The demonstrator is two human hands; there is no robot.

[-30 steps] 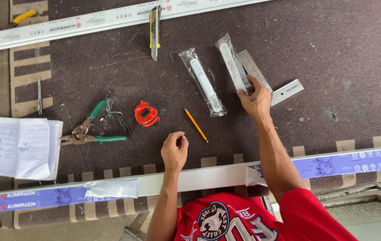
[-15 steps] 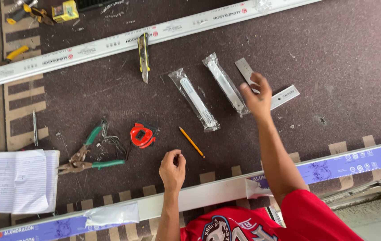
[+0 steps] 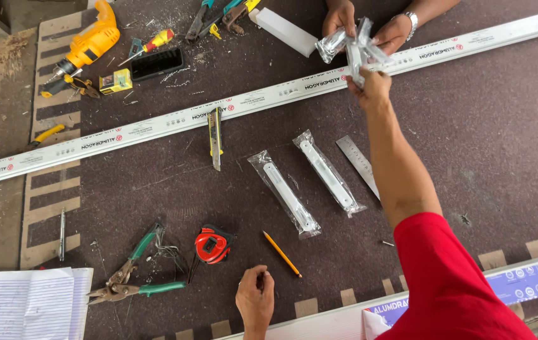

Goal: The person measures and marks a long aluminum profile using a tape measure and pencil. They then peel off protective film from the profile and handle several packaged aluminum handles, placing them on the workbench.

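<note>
My right hand (image 3: 370,85) reaches far across the dark board and grips a clear plastic packet (image 3: 354,47) with a white part inside. Another person's two hands (image 3: 363,25) hold the same bundle of packets at the far edge. My left hand (image 3: 255,299) rests near the front edge with its fingers curled and nothing visible in it. A yellow pencil (image 3: 281,254) lies just to its right and a red tape measure (image 3: 212,245) just beyond it. Two more bagged white parts (image 3: 285,195) (image 3: 331,175) lie side by side in the middle, next to a steel ruler (image 3: 358,165).
A long white aluminium profile (image 3: 155,126) crosses the board, with a utility knife (image 3: 215,135) lying over it. Green-handled snips (image 3: 133,277) and a lined notebook (image 3: 29,305) lie front left. A yellow drill (image 3: 89,44), hand tools and a white block (image 3: 285,30) sit at the far side. Another profile (image 3: 533,277) runs along the front.
My right hand left the ruler on the board and stretched forward to the packet held by the other person. The view tilted up. My left hand stayed put.
</note>
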